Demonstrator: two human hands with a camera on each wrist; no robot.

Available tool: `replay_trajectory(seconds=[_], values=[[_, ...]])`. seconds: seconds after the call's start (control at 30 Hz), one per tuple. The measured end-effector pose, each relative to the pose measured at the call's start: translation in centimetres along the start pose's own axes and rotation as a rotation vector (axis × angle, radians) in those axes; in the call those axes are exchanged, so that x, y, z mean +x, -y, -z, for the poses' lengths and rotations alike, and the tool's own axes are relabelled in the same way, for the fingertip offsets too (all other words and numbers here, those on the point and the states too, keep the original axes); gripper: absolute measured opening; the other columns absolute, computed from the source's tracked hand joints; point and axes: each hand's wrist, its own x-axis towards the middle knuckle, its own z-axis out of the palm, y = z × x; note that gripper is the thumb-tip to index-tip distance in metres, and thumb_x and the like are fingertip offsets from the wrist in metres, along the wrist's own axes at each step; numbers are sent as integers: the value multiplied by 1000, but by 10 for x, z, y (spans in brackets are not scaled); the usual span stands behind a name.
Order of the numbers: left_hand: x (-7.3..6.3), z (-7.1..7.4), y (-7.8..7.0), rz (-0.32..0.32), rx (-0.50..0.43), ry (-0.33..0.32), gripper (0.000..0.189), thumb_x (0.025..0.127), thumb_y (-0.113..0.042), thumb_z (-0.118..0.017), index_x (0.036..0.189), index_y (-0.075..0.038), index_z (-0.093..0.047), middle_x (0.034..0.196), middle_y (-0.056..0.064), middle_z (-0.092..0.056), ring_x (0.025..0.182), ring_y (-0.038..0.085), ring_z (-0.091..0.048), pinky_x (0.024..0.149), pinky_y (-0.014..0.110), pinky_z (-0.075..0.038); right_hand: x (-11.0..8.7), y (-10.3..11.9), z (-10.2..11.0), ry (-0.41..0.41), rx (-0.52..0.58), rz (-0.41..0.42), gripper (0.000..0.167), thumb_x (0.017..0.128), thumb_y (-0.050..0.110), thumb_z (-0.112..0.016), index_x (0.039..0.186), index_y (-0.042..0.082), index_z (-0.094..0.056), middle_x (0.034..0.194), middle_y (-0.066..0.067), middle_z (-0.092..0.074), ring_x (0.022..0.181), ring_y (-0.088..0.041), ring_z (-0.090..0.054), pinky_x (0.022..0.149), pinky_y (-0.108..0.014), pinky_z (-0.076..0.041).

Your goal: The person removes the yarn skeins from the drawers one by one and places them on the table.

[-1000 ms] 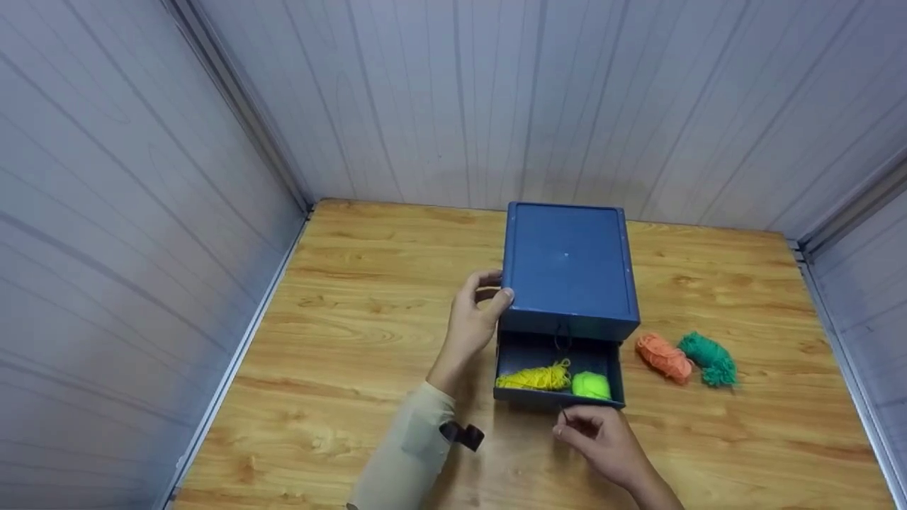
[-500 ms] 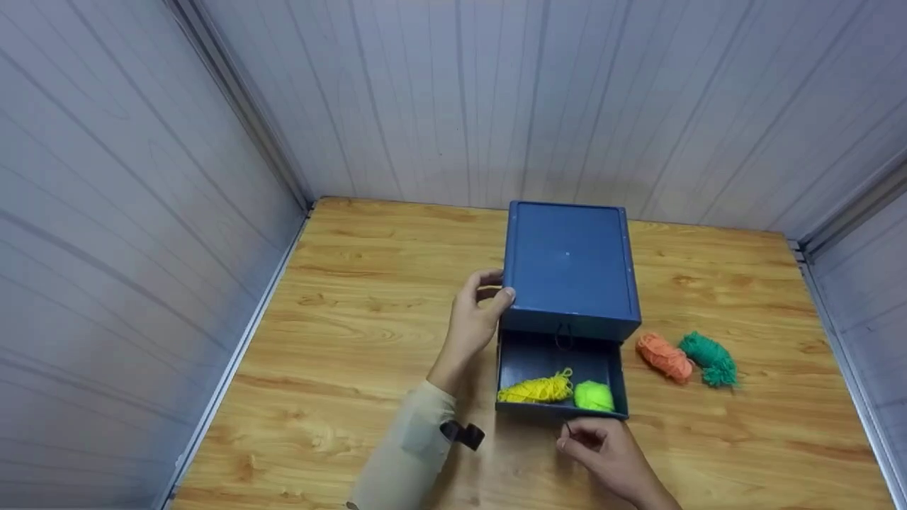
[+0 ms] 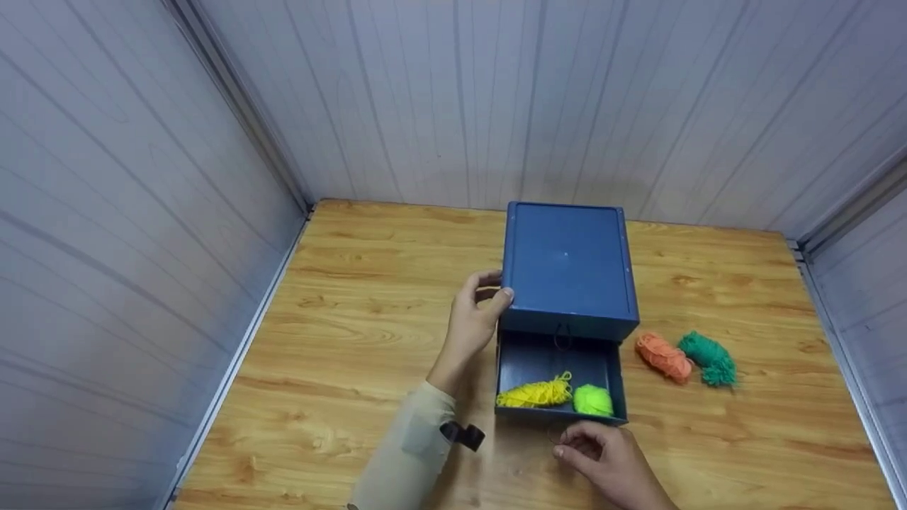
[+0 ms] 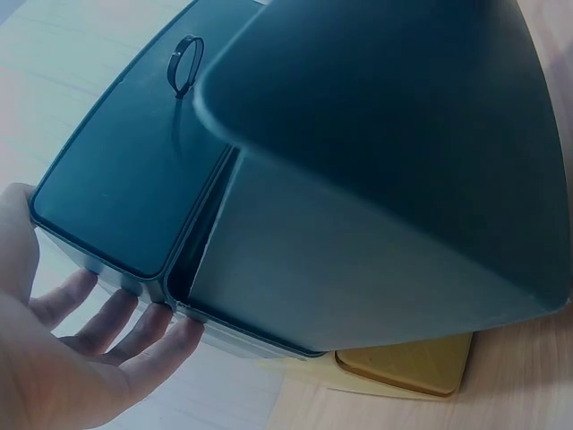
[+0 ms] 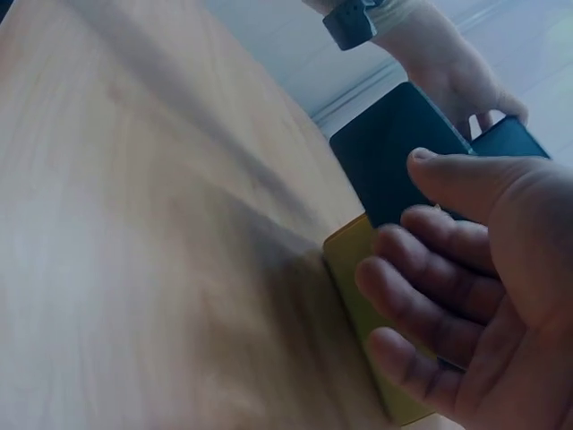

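A blue drawer cabinet stands on the wooden table, its lower visible drawer pulled well out. Inside that drawer lie a yellow yarn skein and a neon-green yarn ball near its front wall. My left hand holds the cabinet's front left corner, thumb at the top edge and fingertips along the side. Just in front of the drawer, my right hand is by its thin loop handle. In the right wrist view its thumb stands apart from loosely bent fingers with nothing between them.
An orange yarn skein and a green yarn skein lie on the table right of the drawer. A yellow drawer sits beneath the blue ones. Panelled walls close off the back and sides.
The drawer has come further out toward me, carrying the yellow and neon-green yarn. My right hand drew back with it, then its fingers loosened from the loop. My left hand stayed put.
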Motion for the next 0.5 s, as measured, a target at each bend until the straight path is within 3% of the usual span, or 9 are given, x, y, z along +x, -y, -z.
replay_trajectory(seconds=[0.5], values=[[0,1,2,-2,9,-9,40,95,-15,-68,132,-4,-62,129,17,-64,114,34,-64,93,38,-56,-17,41,20,-112,-34,-3,29,88,33,-81,105,12,-74,93,2,-75,80,-9,-69,68,-26,-57]])
